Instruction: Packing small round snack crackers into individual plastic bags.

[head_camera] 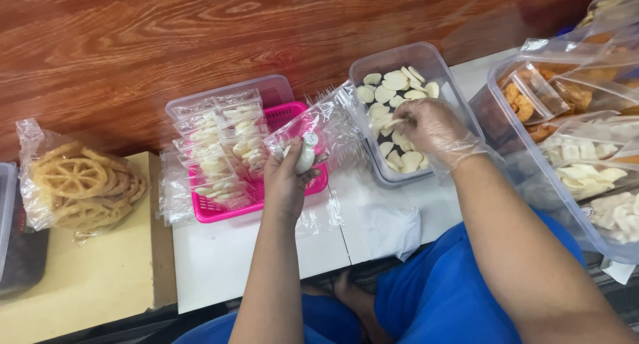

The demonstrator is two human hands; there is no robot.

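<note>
The left hand (pixel 287 177) holds a small clear bag (pixel 313 132) open-mouthed toward the right. The gloved right hand (pixel 429 127), grip pinched on a pale cracker (pixel 394 123), sits in the clear tub (pixel 459 97) just beside the bag.

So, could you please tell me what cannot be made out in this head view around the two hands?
- Left hand: palm and fingertips turned away; its grip on the clear bag is hidden.
- Right hand: fingertips blurred by the glove among the white crackers.
- Large bin: cut off by the right edge.
- Pink basket: its inside is covered by packed bags.
</note>
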